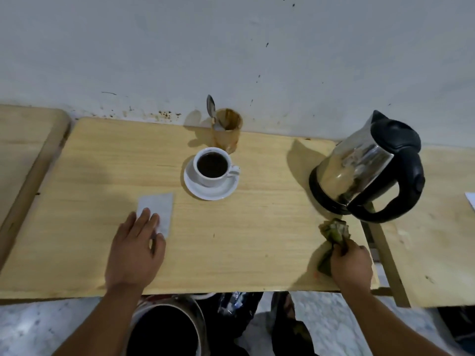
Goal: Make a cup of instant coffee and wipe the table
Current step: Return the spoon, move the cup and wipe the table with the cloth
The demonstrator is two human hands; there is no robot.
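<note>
A white cup (pixel 213 167) full of dark coffee stands on a white saucer (pixel 218 192) in the middle of the wooden table (pixel 244 240). Behind it, by the wall, is a stained glass (pixel 227 131) with a spoon (pixel 211 106) standing in it. My left hand (pixel 136 249) lies flat with its fingertips on a grey-white folded cloth (pixel 160 208) at the left front. My right hand (pixel 350 263) grips a crumpled green packet (pixel 334 231) near the table's right front corner.
A steel electric kettle (pixel 359 168) with a black handle and base stands at the right, just beyond the packet. Other wooden tables flank this one on both sides. A dark bin (pixel 164 327) sits on the floor below the front edge. White paper (pixel 471 199) shows at far right.
</note>
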